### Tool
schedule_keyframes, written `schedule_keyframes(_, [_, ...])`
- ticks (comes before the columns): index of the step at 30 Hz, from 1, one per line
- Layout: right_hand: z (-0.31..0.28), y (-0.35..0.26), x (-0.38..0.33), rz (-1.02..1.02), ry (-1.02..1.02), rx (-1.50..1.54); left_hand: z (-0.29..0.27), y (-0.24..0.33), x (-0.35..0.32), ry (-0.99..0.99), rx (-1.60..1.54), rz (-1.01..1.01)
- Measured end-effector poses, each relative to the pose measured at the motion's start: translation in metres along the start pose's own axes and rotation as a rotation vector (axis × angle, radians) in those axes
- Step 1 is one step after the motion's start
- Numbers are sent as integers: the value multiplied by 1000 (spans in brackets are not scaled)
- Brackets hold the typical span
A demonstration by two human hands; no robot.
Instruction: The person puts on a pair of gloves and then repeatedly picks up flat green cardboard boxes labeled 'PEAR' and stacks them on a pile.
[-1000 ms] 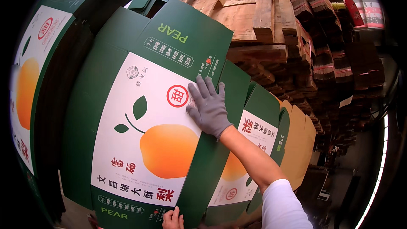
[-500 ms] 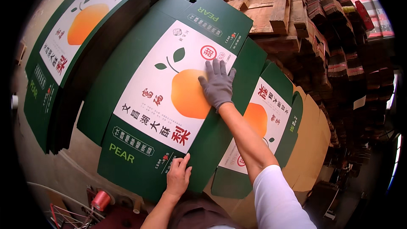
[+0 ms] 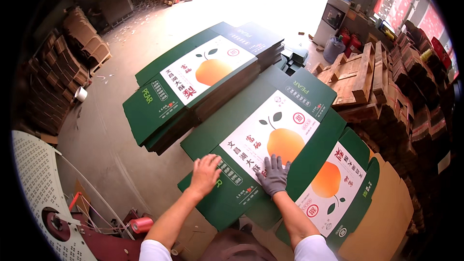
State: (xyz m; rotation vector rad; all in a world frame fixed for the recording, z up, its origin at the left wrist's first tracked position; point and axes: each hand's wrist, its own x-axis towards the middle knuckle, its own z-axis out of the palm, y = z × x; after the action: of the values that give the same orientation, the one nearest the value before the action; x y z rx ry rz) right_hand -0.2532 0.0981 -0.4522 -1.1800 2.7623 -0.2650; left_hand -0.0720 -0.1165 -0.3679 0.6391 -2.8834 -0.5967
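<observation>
A flat printed carton sheet (image 3: 263, 116), green with a white panel and an orange-yellow fruit picture, lies in front of me. My right hand (image 3: 274, 176), in a grey glove, rests with spread fingers on the white panel's near edge, below the fruit. My left hand (image 3: 205, 176) is bare, its fingers stretched out over the green flap at the sheet's near left. Neither hand grips anything. To the right lies a similar green-and-white sheet (image 3: 328, 188), with plain brown cardboard (image 3: 379, 212) beside it.
A tall stack of the same flat cartons (image 3: 193, 75) stands at the left beyond the sheet. Wooden pallets (image 3: 350, 77) and bundled cardboard (image 3: 406, 96) crowd the right. At the lower left are a perforated machine panel (image 3: 36, 183) and a pink twine spool (image 3: 141, 224).
The view has tilted up and shows more floor. My gloved right hand has moved from the upper right of the sheet to its near part; my left hand has shifted left onto the flap.
</observation>
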Motion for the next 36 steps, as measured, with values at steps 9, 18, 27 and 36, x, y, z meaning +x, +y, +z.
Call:
schedule_keyframes(9, [4, -1, -5, 15, -83, -25, -99, -202, 97, -11, 350, -246])
schedule_keyframes(18, [1, -2, 2, -4, 0, -22, -80, -169, 80, 43, 450, -59])
schedule_keyframes(27, [-44, -37, 22, 582, 0, 2078, -65, 44, -116, -18, 319, 84])
schedule_keyframes(36, [-21, 40, -70, 723, 211, 1823, 47, 75, -204, -297, 73, 195])
